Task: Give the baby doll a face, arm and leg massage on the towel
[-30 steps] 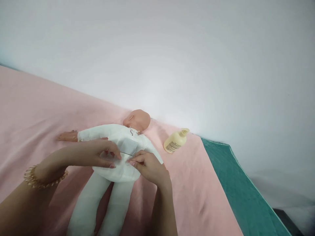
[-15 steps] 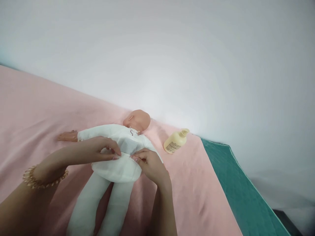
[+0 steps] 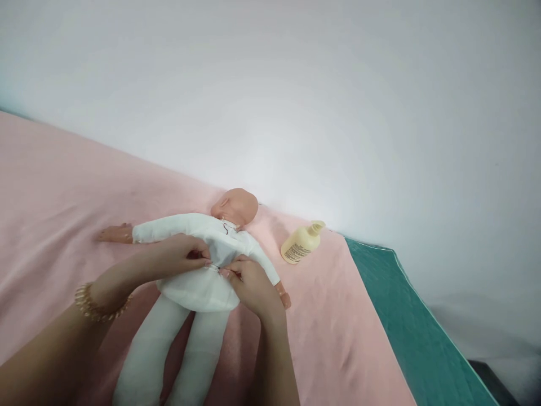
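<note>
Grip near-closed both sides: I see left hand [image 3: 182, 256] and right hand [image 3: 253, 285] pinching the fabric edge [image 3: 214, 269] on the doll [image 3: 198, 294]. I'd judge it partway: edge gathered, grey panel [image 3: 220, 252] uncovered. Doll's head [image 3: 235, 207] at far edge of pink cloth [image 3: 338, 338], bottle [image 3: 301, 245] near its far right corner; room runs leftward.
</note>
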The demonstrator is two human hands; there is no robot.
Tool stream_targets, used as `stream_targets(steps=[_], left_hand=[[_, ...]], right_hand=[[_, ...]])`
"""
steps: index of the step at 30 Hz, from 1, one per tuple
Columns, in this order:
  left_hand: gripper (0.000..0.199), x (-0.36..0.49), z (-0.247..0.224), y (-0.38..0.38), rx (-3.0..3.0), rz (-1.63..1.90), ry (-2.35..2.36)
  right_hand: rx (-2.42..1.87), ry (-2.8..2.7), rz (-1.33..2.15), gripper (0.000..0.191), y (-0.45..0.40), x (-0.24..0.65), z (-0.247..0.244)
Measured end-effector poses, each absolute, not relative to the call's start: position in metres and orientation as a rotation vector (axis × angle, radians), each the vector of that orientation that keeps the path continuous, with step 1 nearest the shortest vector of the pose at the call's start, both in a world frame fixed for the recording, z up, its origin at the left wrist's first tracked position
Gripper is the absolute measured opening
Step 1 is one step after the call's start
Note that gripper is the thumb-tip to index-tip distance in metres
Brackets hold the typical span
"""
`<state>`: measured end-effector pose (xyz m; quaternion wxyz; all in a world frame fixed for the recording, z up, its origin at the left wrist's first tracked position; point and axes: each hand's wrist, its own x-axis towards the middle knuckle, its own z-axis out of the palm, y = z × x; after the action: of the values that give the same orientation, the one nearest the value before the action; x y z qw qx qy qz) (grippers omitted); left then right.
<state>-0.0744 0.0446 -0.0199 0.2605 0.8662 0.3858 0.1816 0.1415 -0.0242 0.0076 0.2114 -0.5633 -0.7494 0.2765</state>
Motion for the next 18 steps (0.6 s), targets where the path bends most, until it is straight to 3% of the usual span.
stream_targets(steps=[6, 11, 18], left_hand=[[0.035, -0.065, -0.015, 0.046, 2.257, 0.613, 1.049], [0.036, -0.062, -0.03, 0.056, 2.304, 0.932, 1.038], [0.039, -0.06, -0.054, 0.067, 2.49, 0.809, 1.136]], right_hand=[[-1.578, -1.885, 0.615, 0.037, -0.014, 0.139, 0.004], [-1.423, -1.711, 0.457, 0.017, -0.001, 0.131, -0.021], [-1.488, -1.826, 0.488, 0.019, 0.004, 0.126, -0.037]])
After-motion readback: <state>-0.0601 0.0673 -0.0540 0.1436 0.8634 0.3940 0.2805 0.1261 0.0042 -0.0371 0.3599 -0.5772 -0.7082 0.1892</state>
